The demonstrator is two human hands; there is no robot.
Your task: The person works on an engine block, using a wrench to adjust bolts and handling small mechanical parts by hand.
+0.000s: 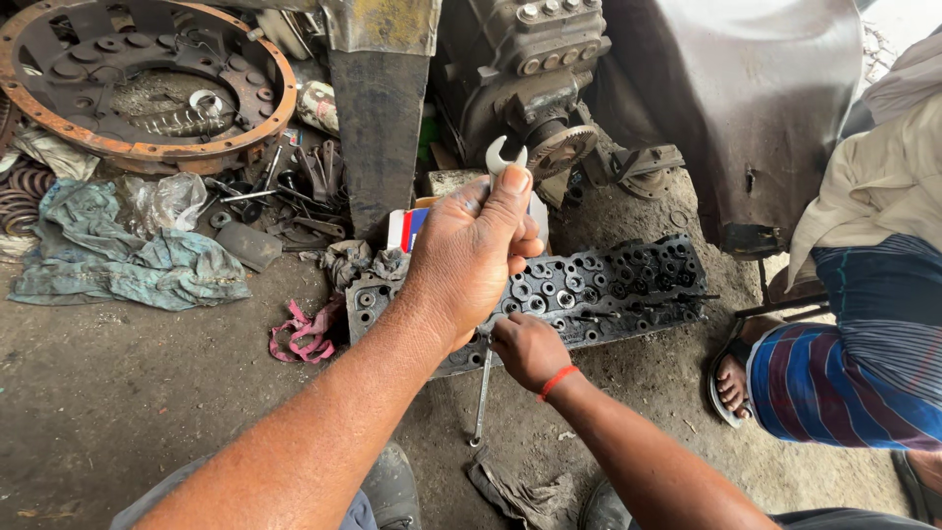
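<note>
My left hand [471, 250] is raised in the middle of the view, shut on a silver open-end spanner [504, 157] whose jaw sticks up above my fingers. Lower down, my right hand [530, 348], with a red band on the wrist, rests at the near edge of a dark metal cylinder head [608, 285] lying on the dirt floor. A long thin metal tool [481, 402] lies on the ground just below that hand; whether the fingers grip its top end is hidden.
A rusty round flywheel housing [147, 79] lies at the back left beside a crumpled green cloth [118, 255] and loose tools [285, 191]. A red rag [304, 334] lies left of the head. An engine block [530, 69] stands behind. Another person sits at right, sandalled foot [731, 378] near the head.
</note>
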